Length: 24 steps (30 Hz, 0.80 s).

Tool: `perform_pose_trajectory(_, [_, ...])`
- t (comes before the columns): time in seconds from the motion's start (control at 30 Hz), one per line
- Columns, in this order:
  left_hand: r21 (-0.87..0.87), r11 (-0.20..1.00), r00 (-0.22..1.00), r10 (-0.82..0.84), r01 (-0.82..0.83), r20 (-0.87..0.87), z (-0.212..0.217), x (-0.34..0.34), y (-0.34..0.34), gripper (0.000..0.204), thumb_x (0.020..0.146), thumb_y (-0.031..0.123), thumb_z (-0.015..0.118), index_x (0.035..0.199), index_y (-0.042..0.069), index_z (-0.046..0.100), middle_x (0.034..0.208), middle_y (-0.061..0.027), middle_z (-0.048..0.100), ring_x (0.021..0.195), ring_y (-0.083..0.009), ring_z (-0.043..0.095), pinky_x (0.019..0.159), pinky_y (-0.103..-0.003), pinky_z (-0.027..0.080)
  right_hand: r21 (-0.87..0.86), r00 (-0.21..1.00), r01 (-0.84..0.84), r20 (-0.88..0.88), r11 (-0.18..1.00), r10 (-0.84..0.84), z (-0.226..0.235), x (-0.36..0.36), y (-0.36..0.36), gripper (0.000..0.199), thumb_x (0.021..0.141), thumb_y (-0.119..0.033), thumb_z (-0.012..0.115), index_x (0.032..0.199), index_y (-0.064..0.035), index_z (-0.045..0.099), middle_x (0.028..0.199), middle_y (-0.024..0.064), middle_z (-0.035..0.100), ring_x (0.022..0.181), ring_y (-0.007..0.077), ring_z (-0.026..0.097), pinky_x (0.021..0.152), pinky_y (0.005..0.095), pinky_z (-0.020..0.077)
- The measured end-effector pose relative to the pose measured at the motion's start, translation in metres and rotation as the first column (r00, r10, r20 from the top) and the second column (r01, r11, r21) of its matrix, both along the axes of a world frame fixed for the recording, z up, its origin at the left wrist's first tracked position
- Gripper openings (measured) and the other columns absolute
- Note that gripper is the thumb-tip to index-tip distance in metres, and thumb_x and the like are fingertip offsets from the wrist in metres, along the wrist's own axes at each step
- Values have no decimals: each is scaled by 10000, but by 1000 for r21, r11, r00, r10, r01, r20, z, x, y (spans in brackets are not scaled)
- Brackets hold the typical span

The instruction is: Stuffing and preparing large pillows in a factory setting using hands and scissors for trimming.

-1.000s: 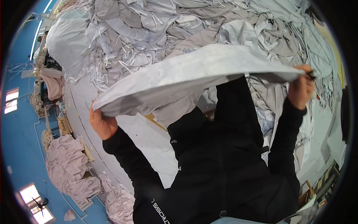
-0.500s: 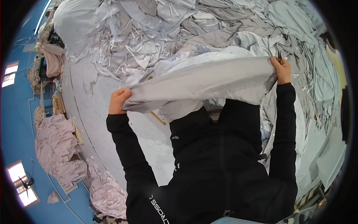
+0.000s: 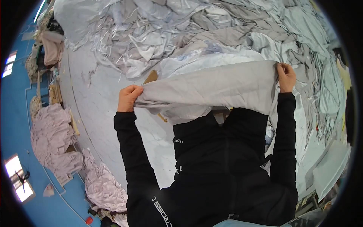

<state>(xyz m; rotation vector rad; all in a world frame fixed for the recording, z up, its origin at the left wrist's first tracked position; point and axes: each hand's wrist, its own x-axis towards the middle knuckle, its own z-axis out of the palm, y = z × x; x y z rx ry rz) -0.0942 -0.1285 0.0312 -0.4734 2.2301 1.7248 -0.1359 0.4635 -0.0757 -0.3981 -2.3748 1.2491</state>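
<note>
A length of light grey fabric (image 3: 211, 85) is stretched sideways in front of my body. Its left end is pinched in my left hand (image 3: 129, 97), thumb pressed over the edge. The upper right corner sits between the thumb and fingers of my right hand (image 3: 286, 77), which are closed on it. Between the two hands the cloth hangs fairly flat, with soft folds toward its left end and a looser part drooping below. Just beyond it, a brown flat strip (image 3: 151, 76) pokes out on the white work surface (image 3: 89, 102).
A large heap of grey, white and pale blue cloth (image 3: 223, 22) spreads across the far side and down the right. Pinkish fabric bundles (image 3: 53, 138) are stacked at the left, by a blue floor (image 3: 17, 125). Folded pale sheets (image 3: 331, 166) lie at lower right.
My left hand has shifted right and slightly up, and my right hand a little lower, with the cloth. A dark pointed tool seen at my right hand earlier is no longer visible.
</note>
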Motion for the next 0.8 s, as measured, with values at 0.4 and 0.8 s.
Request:
perform_pose_trajectory(0.4, [127, 990, 998, 63, -67, 31, -7, 7, -1, 129, 857, 134, 629, 855, 5, 643, 748, 36, 592, 656, -59, 510, 621, -212, 405, -252, 951, -308, -110, 917, 289, 79, 36, -89, 152, 883, -69, 615, 1014, 7, 623, 916, 2, 609, 814, 45, 534, 715, 179, 411])
perform_pose_trajectory(0.8, [-557, 766, 546, -629, 319, -553, 52, -18, 220, 228, 691, -7, 694, 895, 11, 593, 883, -134, 556, 779, -303, 588, 638, -368, 470, -269, 880, -467, -54, 842, 471, 64, 36, -149, 102, 866, -9, 590, 962, 18, 610, 797, 0, 598, 711, 52, 532, 653, 192, 427])
